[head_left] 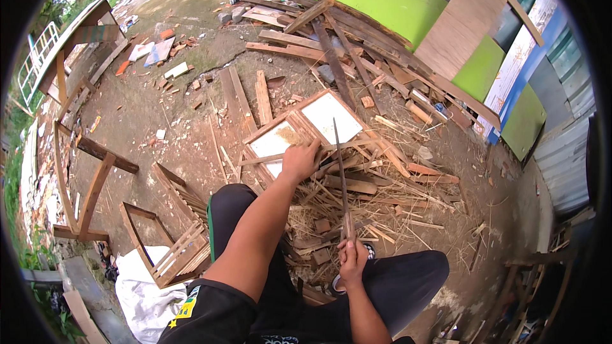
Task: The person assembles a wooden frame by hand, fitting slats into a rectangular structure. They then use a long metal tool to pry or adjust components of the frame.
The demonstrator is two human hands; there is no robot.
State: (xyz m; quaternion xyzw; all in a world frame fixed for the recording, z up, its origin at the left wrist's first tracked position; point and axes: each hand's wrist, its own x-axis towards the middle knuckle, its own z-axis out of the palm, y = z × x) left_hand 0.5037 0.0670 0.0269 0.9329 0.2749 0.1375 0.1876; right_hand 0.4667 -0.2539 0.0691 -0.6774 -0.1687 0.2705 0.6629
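Observation:
In my right hand (pixel 352 264) is the wooden handle of a machete (pixel 341 178), its long dark blade seen almost edge-on and pointing away from me. The blade crosses a thin wooden strip (pixel 354 144); I cannot tell whether they touch. My left hand (pixel 301 160) is closed on this strip, pressing it near a wooden frame (pixel 260 135) with white panels (pixel 330 118). Some sawdust-like bits lie on one panel. The left fingertips are partly hidden. Under and around the blade is a heap of split wood pieces (pixel 350 185) and shavings.
A pile of old planks (pixel 331 57) lies ahead, beside green boards (pixel 376 3). Wooden frames (pixel 143 229) and a white sack (pixel 143 293) are at my left, with a chair-like wooden frame (pixel 89 194) farther out. Corrugated metal sheets (pixel 564 165) stand at the right.

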